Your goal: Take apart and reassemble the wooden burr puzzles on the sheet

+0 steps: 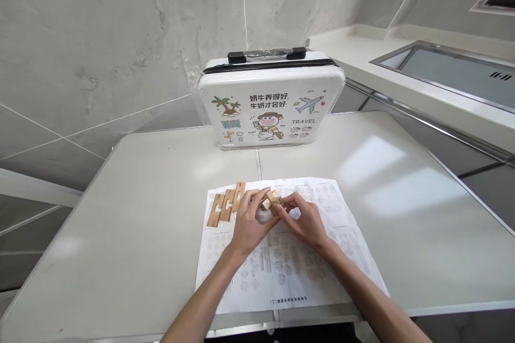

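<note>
Between my two hands, above a printed instruction sheet, are several interlocked wooden puzzle pieces. My left hand curls round them from the left, thumb below and fingers above. From the other side my right hand pinches the same pieces between thumb and fingers. Parts of the pieces are hidden behind the fingers. Just left of my left hand, three flat notched wooden pieces lie side by side on the sheet, with numbers marked on their ends.
A white case with cartoon prints, wrapped in clear plastic, stands at the back of the pale folding table. Behind it rises a grey tiled wall. At the right is a counter with an inset sink.
</note>
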The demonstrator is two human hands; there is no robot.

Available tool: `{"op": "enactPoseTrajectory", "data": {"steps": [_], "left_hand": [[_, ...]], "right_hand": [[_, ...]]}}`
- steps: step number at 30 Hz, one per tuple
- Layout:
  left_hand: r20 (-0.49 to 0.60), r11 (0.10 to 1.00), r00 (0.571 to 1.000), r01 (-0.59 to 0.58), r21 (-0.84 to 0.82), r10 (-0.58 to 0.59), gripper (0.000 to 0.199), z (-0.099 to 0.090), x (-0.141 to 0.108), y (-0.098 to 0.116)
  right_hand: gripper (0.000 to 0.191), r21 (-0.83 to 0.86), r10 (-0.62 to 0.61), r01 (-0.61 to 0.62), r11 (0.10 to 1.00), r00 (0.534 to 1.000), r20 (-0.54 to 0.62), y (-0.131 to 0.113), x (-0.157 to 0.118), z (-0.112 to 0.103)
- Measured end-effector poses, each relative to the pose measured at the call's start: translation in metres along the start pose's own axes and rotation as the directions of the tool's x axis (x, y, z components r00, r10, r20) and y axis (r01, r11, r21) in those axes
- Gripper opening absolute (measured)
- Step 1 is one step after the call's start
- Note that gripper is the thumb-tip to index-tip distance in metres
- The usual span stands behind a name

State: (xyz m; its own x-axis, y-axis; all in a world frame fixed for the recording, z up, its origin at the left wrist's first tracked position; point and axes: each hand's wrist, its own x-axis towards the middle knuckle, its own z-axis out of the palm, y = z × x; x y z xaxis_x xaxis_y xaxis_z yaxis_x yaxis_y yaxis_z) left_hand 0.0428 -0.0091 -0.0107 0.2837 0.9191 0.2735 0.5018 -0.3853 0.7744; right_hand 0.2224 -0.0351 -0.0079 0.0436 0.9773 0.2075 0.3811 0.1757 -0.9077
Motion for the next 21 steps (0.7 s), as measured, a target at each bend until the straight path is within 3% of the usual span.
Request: {"op": "enactPoseTrajectory", "data": {"steps": [7, 11, 17, 21], "left_hand": [[-0.026, 0.997, 0.999, 0.043, -0.056, -0.044, 0.060, -0.002, 0.001, 0.005], [0.012, 0.980, 0.993, 0.116, -0.161, -0.116, 0.067, -0.004, 0.004, 0.007], [0.134, 0.893, 0.984, 0.165, -0.419, -0.119, 0.074, -0.007, 0.005, 0.005], [0.170, 0.869, 0.979, 0.181, -0.461, -0.114, 0.074, -0.008, 0.003, 0.007]], "right_hand": [[0.020, 0.031, -0.006, 0.006, 0.999, 1.000, 0.010, 0.000, 0.001, -0.002], [0.025, 0.120, 0.077, -0.078, 0.990, 0.997, 0.008, 0.002, 0.005, -0.005], [0.034, 0.285, 0.120, -0.176, 0.942, 0.972, 0.202, 0.005, 0.009, -0.005], [0.034, 0.319, 0.129, -0.208, 0.925, 0.959, 0.252, 0.002, 0.010, -0.008]]}}
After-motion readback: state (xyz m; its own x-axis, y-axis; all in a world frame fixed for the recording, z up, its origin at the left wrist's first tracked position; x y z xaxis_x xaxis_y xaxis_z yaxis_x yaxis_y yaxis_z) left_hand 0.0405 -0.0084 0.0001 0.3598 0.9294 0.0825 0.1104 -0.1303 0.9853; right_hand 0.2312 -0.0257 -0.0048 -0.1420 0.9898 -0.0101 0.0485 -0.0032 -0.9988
